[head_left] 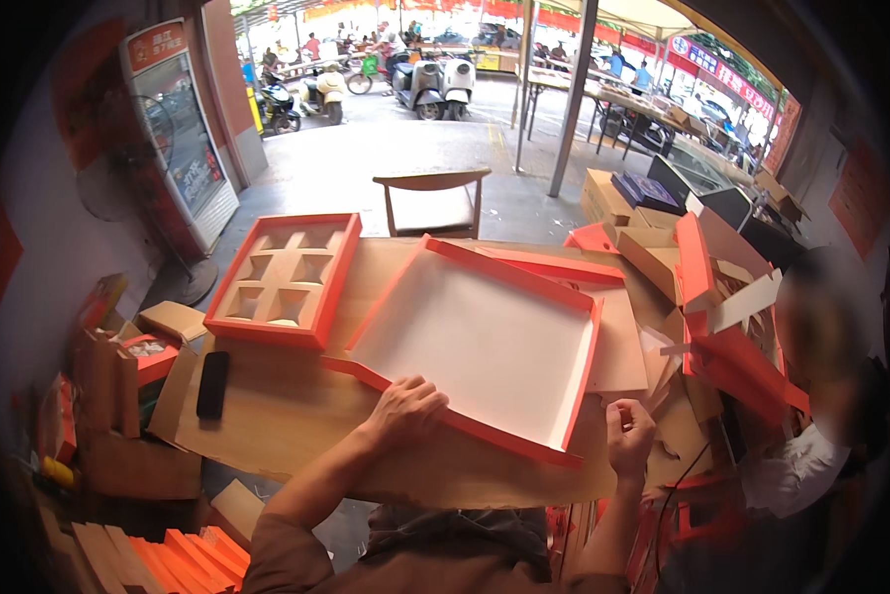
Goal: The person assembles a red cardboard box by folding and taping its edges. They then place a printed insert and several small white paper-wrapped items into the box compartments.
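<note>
A large shallow red cardboard box [465,342] with a white inside lies tilted across the table in front of me, its open side up. My left hand [408,408] is closed over its near wall, left of the middle. My right hand [630,433] is raised just off the box's near right corner, apart from it. Its fingers are curled together, and what they hold, if anything, cannot be made out. To the left of the box sits another red box [285,280] with a cardboard divider that forms several compartments.
A black phone [212,385] lies on the brown table [277,426] at the left. Flat cardboard sheets [618,342] lie beyond the box's right side. Cardboard and red box parts [697,267] pile up at the right, beside another person [811,396]. A wooden chair [431,203] stands across the table.
</note>
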The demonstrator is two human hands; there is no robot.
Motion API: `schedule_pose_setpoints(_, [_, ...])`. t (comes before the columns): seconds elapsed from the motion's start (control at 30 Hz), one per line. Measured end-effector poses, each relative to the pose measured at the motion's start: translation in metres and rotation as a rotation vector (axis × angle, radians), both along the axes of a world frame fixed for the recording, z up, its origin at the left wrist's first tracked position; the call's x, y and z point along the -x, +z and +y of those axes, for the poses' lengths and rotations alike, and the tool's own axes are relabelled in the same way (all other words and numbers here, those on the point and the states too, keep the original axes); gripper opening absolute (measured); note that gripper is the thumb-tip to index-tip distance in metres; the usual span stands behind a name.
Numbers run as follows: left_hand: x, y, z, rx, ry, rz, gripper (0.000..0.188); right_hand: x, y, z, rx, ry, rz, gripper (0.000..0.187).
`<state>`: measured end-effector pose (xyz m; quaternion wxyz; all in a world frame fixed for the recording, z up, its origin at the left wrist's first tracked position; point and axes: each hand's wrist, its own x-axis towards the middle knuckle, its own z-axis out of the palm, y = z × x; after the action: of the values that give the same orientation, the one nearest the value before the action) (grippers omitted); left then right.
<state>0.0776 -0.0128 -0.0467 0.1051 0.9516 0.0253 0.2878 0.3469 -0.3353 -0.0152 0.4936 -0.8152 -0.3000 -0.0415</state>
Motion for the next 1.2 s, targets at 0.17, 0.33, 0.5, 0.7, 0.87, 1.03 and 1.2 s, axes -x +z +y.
schedule_pose_setpoints(0.17, [-0.006, -0.005, -0.005, 0.1, 0.021, 0.033, 0.008, 0.03, -0.029, -0.022, 0.268, -0.04, 0.128, 0.055])
schedule_pose_setpoints(0.33, [-0.014, -0.004, -0.006, 0.158, 0.016, 0.069, 0.005, 0.043, -0.034, -0.018, 0.081, 0.134, 0.174, 0.059])
schedule_pose_setpoints(0.5, [-0.01, -0.007, -0.005, 0.163, 0.017, 0.069, 0.006, 0.059, -0.018, -0.024, 0.27, 0.322, 0.367, 0.052])
schedule_pose_setpoints(0.7, [-0.011, -0.005, -0.007, 0.191, 0.0, 0.063, 0.009, 0.098, -0.02, -0.01, 0.101, 0.467, 0.032, 0.047])
schedule_pose_setpoints(0.87, [-0.01, -0.008, -0.006, 0.124, -0.003, 0.065, 0.01, 0.11, -0.037, 0.014, 0.23, 0.329, -0.458, 0.039])
schedule_pose_setpoints(1.03, [-0.005, -0.012, -0.006, 0.052, 0.021, 0.048, 0.012, 0.124, -0.032, 0.034, 0.331, 0.229, -0.575, 0.037])
schedule_pose_setpoints(1.2, [-0.005, -0.017, -0.006, -0.029, 0.022, 0.061, 0.018, 0.132, -0.026, 0.054, 0.44, 0.226, -0.59, 0.027])
